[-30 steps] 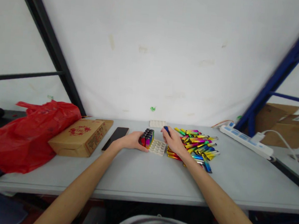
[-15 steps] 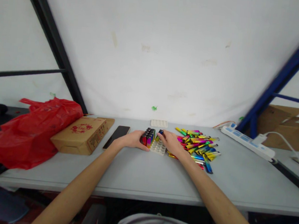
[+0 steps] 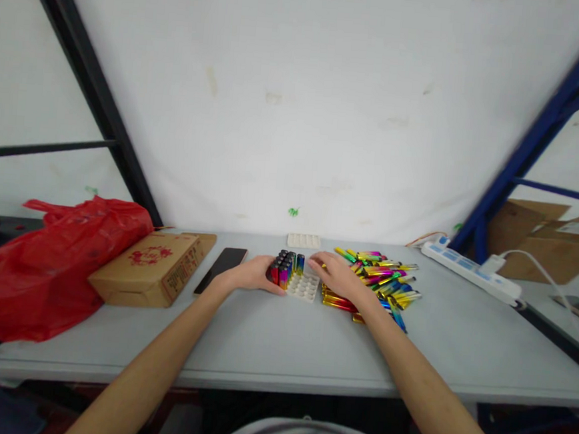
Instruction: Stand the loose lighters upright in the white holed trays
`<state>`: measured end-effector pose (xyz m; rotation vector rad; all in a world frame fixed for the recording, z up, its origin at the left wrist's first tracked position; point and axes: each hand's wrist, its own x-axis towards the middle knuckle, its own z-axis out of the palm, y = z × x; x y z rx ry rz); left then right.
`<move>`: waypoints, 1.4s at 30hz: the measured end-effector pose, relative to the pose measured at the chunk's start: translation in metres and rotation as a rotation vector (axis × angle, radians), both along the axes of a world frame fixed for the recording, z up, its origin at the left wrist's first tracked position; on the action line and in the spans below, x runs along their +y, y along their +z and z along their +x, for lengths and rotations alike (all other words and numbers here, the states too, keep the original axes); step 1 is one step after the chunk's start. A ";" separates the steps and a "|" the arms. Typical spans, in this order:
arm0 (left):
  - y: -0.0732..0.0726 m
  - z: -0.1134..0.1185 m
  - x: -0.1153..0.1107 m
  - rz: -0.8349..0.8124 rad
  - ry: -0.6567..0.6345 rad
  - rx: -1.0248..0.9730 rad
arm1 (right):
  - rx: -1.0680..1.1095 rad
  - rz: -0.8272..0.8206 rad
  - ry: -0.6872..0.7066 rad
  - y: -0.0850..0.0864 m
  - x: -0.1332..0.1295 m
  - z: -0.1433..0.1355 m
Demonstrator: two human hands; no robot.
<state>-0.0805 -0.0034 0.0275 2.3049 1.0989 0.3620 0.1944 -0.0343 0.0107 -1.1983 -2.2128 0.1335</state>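
Observation:
Several shiny multicoloured lighters (image 3: 284, 270) stand upright in the left part of a pale tray with round hollows (image 3: 304, 288). My left hand (image 3: 257, 273) curves around their left and near sides, thumb and fingers apart, touching the group. One blue lighter (image 3: 300, 264) stands at the right of the group. Just right of it, my right hand (image 3: 332, 271) hovers with bent fingers, nothing visible between them. A loose pile of metallic coloured lighters (image 3: 382, 278) lies under and to the right of my right hand.
A second pale tray (image 3: 303, 241) lies by the wall. To the left are a phone (image 3: 221, 270), a cardboard box (image 3: 148, 269) and a red plastic bag (image 3: 65, 259). A white power strip (image 3: 470, 271) runs along the right side of the table (image 3: 289, 351).
My right hand has let go of the blue lighter, which now stands in the tray, and has moved slightly right. My left hand stays by the group. The view has shifted a little.

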 end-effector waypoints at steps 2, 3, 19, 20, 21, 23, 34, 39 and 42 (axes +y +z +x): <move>0.001 0.000 -0.001 0.006 0.005 0.002 | -0.018 0.053 -0.133 0.001 0.007 0.018; 0.001 0.000 -0.001 0.010 0.007 0.004 | -0.039 0.069 -0.212 0.001 0.012 0.027; 0.003 0.000 -0.002 0.014 0.010 0.033 | -0.392 -0.153 -0.463 -0.014 0.042 0.064; 0.002 0.000 -0.001 0.015 0.009 0.037 | -0.387 -0.149 -0.445 -0.014 0.042 0.065; 0.001 0.000 -0.001 0.015 0.007 0.040 | -0.368 -0.135 -0.425 -0.014 0.041 0.065; 0.000 0.000 0.001 0.014 -0.002 0.037 | -0.279 -0.073 -0.384 -0.013 0.040 0.064; -0.001 0.000 0.000 0.037 -0.012 0.018 | 0.957 -0.330 -0.080 -0.002 0.027 0.023; -0.002 0.000 0.000 0.032 -0.014 0.016 | 1.165 -0.557 0.035 0.006 0.008 0.003; -0.002 0.002 -0.002 0.047 -0.003 -0.001 | 1.190 -0.652 0.135 0.013 -0.002 -0.005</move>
